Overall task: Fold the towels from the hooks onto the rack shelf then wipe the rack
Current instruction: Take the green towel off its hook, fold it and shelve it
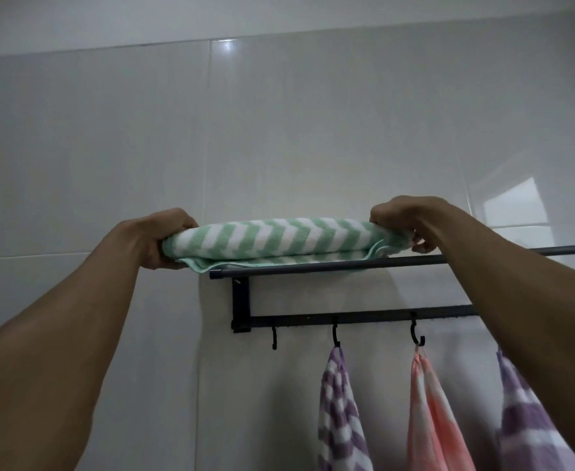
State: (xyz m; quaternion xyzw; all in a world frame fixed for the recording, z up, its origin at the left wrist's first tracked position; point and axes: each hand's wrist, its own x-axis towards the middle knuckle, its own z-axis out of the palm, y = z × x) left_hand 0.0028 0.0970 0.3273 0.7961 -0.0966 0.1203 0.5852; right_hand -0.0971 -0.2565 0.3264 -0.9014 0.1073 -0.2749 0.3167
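Gleaming pale wall tiles (279, 130) back a black rack (313, 266).

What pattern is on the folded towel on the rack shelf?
Green and white zigzag stripes on the folded towel, seen in the head view.

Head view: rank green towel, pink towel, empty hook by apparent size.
1. Green towel, folded, held at both ends by left hand and right hand.
2. Pink towel; cut off by the frame's bottom edge, so its rank against green is unsure.
3. Empty hook, clearly smallest.
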